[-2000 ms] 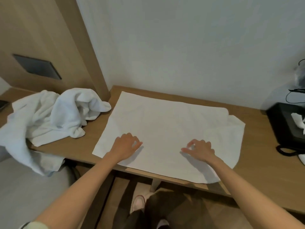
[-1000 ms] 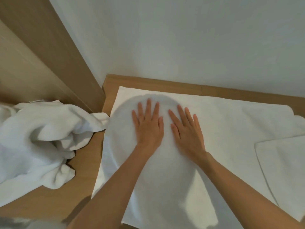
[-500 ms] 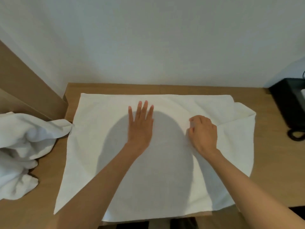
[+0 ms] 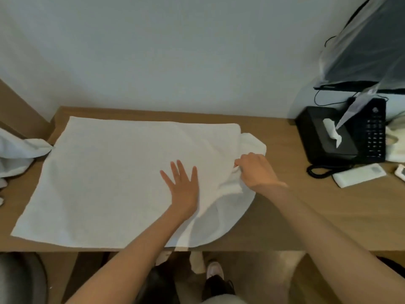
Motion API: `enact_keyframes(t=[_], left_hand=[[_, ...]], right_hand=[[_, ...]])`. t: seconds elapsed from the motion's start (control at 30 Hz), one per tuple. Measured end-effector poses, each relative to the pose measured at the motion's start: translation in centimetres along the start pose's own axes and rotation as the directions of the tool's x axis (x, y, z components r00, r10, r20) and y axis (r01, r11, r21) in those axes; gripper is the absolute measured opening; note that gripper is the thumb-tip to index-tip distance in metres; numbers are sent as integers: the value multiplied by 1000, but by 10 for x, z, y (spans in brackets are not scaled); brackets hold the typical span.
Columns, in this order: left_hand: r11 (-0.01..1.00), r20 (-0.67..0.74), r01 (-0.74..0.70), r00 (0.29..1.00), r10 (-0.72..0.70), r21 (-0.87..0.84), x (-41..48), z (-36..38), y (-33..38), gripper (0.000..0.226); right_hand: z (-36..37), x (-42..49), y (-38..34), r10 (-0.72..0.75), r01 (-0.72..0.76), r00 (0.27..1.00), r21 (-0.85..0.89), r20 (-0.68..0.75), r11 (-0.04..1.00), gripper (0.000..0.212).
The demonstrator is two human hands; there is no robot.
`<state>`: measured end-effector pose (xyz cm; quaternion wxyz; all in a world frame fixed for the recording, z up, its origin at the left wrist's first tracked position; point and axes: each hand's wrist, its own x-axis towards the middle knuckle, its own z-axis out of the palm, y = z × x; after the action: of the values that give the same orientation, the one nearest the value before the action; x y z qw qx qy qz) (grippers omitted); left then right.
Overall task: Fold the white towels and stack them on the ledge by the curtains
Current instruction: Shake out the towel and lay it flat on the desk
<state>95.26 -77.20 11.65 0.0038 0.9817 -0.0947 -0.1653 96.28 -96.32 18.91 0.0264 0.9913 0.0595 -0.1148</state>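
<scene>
A white towel lies spread flat on the wooden desk, folded once, with a lower layer sticking out at its right end. My left hand presses flat on the towel right of its middle, fingers straight and spread. My right hand pinches the top layer near its right edge and lifts it into a small ridge. A heap of crumpled white towels sits at the desk's left end, partly cut off by the frame.
A black tissue box and a black telephone stand at the right, below a plastic-covered screen. A white remote lies in front of them. The wall runs along the desk's back; my feet show below its front edge.
My right hand has slid right along the towel and now bunches up its edge. My left hand has moved right too, still flat. The view has shifted right, showing the phone and tissue box.
</scene>
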Motion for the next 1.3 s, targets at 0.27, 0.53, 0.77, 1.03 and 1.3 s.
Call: enact_keyframes(t=[0.27, 0.53, 0.77, 1.03, 1.3], left_hand=[[991, -28, -51, 998, 54, 122, -21, -24, 46, 63], [985, 2, -151, 989, 151, 87, -23, -31, 39, 57], [985, 19, -171, 985, 171, -32, -10, -32, 41, 56], [979, -30, -115, 993, 112, -166, 29, -14, 73, 56], [978, -147, -2, 989, -30, -211, 45, 28, 105, 53]], right_hand=[[4, -78, 61, 122, -128, 921, -10, 369, 992, 32], [34, -107, 66, 342, -382, 832, 3, 438, 924, 26], [23, -81, 52, 358, -361, 931, 341, 74, 868, 33], [73, -19, 33, 284, -295, 954, 489, 97, 821, 47], [133, -13, 58, 258, -207, 958, 319, -126, 925, 48]])
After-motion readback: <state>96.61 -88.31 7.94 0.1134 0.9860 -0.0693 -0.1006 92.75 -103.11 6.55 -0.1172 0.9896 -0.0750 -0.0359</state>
